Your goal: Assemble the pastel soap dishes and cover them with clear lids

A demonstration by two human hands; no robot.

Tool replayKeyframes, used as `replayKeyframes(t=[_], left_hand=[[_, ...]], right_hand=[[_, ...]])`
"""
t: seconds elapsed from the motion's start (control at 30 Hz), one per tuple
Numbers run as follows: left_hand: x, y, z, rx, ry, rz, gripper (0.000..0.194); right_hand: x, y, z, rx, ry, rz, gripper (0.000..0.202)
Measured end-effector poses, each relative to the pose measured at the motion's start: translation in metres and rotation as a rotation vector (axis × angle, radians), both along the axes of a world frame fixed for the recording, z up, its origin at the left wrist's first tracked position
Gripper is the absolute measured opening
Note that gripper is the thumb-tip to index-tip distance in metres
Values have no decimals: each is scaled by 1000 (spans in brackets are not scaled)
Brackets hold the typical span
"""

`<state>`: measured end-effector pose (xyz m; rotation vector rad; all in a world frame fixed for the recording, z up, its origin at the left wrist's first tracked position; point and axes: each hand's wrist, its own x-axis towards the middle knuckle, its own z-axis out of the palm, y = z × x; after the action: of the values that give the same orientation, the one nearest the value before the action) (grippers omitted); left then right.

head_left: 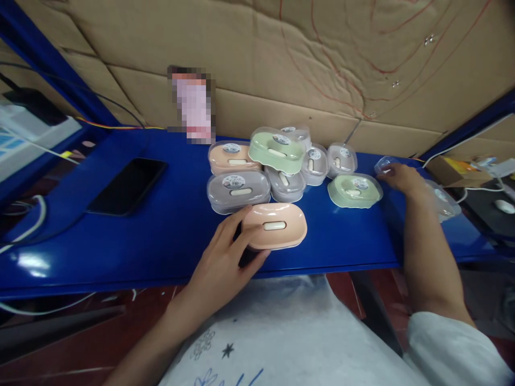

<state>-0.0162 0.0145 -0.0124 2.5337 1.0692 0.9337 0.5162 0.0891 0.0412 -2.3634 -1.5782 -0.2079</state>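
- Head view: gripped peach box (292, 236) with left hand (231, 244), thumb along near side, fingers bent over left end.
- Held its long axis roughly left to right, by the near edge of the desk (330, 241), just in front of grey box (257, 198).
- Reached clear cover (385, 162) with right hand (396, 177), well right of peach box, past green box (364, 195); fingers bent down, but could not tell whether pinched.
- Saw smooth, glossy plastic in a rounded oblong, with pale, bar-shaped handle (274, 226); thin, see-through film on clear cover.
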Motion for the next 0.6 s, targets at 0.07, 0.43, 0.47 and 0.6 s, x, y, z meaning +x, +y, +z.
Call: replayKeyframes(t=[0.07,0.43,0.47,0.6], left_hand=[[0,0,0,-1,0,-5,37],[0,-3,-1,-71,-70,21,81],[0,-3,0,-71,-72,12,83],[-1,-1,0,-114,-25,-53,73]], right_hand=[[-4,2,5,127,40,-53,16],[-168,-64,39,-81,1066,810,29],[-186,-66,32,-187,1094,866,31],[-222,-68,6,-108,974,915,40]])
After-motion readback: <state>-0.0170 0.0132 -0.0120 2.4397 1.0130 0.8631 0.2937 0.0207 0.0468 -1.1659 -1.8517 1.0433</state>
